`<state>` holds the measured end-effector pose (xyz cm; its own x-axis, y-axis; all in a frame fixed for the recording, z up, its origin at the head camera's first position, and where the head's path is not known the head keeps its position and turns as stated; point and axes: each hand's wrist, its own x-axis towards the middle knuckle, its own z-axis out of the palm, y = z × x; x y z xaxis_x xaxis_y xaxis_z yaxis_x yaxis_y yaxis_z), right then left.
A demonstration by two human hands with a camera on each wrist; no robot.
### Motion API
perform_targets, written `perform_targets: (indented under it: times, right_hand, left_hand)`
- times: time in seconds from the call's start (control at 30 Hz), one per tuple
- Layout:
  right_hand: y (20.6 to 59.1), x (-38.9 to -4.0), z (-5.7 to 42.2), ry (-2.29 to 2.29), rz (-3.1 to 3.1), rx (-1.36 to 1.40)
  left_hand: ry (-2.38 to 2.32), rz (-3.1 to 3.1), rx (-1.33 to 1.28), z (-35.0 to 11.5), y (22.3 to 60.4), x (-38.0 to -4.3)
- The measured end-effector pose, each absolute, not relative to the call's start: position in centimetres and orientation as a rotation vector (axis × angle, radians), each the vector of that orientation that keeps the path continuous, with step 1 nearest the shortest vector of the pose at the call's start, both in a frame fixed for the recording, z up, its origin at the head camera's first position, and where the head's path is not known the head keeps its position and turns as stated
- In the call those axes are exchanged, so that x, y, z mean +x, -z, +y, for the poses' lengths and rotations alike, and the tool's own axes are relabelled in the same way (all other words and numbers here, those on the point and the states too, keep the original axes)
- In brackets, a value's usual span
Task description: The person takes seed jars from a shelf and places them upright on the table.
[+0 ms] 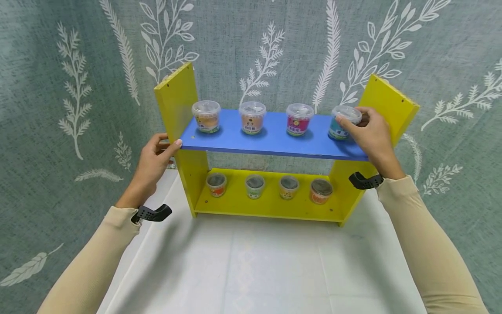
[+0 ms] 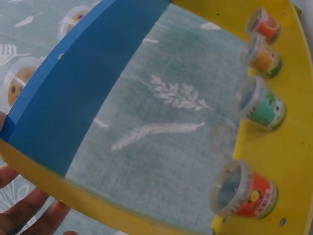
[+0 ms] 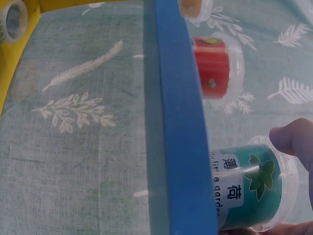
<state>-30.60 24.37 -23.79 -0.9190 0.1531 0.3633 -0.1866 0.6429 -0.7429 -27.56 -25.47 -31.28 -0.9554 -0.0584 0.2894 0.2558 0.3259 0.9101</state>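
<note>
A: Where is the cup being handled?

B: The teal cup is at the right end of the blue shelf. The right hand pinches it by the lid, thumb to the front. The right wrist view hides its base behind the shelf's edge, so I can't tell whether its weight rests there.

A: What shares that level?

B: Leftward, the pink cup, then the peach cup and the yellow cup, spaced apart, all under clear lids.

A: And below?

B: On the yellow shelf, from the left: the red cup, green cup, amber cup and orange cup. Their tops look grey; what fills them I can't tell.

A: The other fingers?

B: The left hand grips the left side panel, thumb at the blue shelf's front corner, fingers outside.

A: Anything in the way?

B: The right side panel rises just beside the right hand. A leaf-patterned cloth hangs behind; the unit stands on a white table.
</note>
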Motion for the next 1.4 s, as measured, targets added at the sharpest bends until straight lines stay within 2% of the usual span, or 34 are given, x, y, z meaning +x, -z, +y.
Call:
perform_targets:
  times: [0.4,1.4]
  right_hand:
    - [23.2,-28.5,24.5,-1.238,-2.454,0.081]
    - [24.4,-22.7,26.6,-1.226,-2.462,0.221]
  left_hand:
    - [1.679,-2.336,-0.169,-25.4,31.2,-27.5]
    - [1.67,-2.348,-0.155,-25.3,31.2,-27.5]
